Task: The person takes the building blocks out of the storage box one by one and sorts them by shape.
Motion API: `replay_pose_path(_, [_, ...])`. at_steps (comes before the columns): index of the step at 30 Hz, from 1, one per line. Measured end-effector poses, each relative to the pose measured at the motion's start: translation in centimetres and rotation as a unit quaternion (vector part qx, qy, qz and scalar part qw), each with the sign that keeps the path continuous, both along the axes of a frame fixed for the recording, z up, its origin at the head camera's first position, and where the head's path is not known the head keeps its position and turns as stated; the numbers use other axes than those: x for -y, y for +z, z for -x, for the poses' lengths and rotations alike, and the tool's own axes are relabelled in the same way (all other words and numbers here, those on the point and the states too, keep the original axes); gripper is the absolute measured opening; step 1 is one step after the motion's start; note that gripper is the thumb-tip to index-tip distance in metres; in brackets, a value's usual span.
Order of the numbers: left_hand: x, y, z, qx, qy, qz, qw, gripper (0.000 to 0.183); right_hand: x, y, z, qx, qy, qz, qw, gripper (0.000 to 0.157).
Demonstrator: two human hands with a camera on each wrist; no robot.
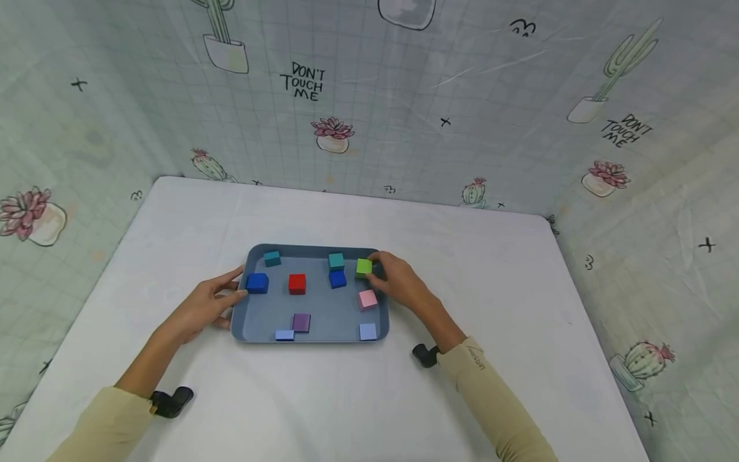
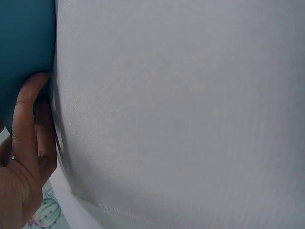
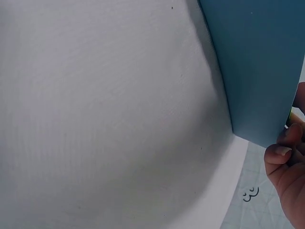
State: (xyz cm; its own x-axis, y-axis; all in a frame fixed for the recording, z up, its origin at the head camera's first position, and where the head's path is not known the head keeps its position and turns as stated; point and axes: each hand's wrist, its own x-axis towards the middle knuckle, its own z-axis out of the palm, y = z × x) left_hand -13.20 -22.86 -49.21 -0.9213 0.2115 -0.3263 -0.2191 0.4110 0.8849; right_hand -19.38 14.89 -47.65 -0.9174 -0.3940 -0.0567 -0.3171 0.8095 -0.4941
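A shallow blue-grey tray with rounded corners lies on the white table. My left hand holds its left rim, and in the left wrist view the fingers lie against the tray's outer wall. At the right end, my right hand pinches a lime green cube between thumb and index finger. A pink cube sits just nearer than that hand. To its left are a teal cube and a blue cube. In the right wrist view the tray wall mostly hides the green cube.
Also in the tray are a red cube, a larger blue block, another teal block, a purple block and two pale blue blocks. A printed cloth hangs behind and beside the table.
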Motion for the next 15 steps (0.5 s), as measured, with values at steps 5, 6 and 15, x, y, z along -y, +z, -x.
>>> replay_pose_path(5, [-0.05, 0.23, 0.06, -0.003, -0.001, 0.0, 1.0, 0.069, -0.04, 0.15, -0.07, 0.0, 0.001, 0.015, 1.0, 0.042])
replay_pose_path(6, [-0.07, 0.27, 0.05, -0.003, -0.002, 0.0, 1.0, 0.069, -0.08, 0.16, -0.11, 0.0, 0.002, 0.02, 1.0, 0.042])
replay_pose_path(15, [-0.25, 0.33, -0.26, 0.002, -0.003, -0.013, 0.9999, 0.069, -0.74, 0.21, -0.45, -0.004, -0.003, 0.032, 0.999, 0.041])
